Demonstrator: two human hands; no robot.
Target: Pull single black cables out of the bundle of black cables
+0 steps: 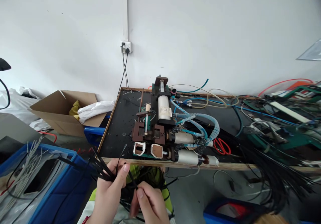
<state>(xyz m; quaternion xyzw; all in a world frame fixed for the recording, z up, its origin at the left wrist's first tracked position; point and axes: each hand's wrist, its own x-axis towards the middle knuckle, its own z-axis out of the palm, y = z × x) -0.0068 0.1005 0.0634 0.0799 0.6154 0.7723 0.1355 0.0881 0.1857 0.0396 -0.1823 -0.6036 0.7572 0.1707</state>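
Note:
My left hand (110, 189) is closed round a bunch of black cables (101, 167), just in front of the bench's front edge. One thin cable end sticks up above its thumb. To its right, my right hand (151, 200) pinches a black cable (132, 178) that runs across from the left hand. More black cables (150, 177) lie tangled on my lap, partly hidden behind both hands. Nearest beyond the hands, on the bench, stands a pneumatic fixture (147, 133) with brown jaws and two white-rimmed pads (156, 151).
The black bench (114, 130) has a wooden edge. Air cylinders (164, 105) and blue hoses (213, 130) stand on it. A long black cable bundle (271, 173) hangs over the front at right. A blue bin (62, 197) with grey cables and an open carton (59, 120) are at left.

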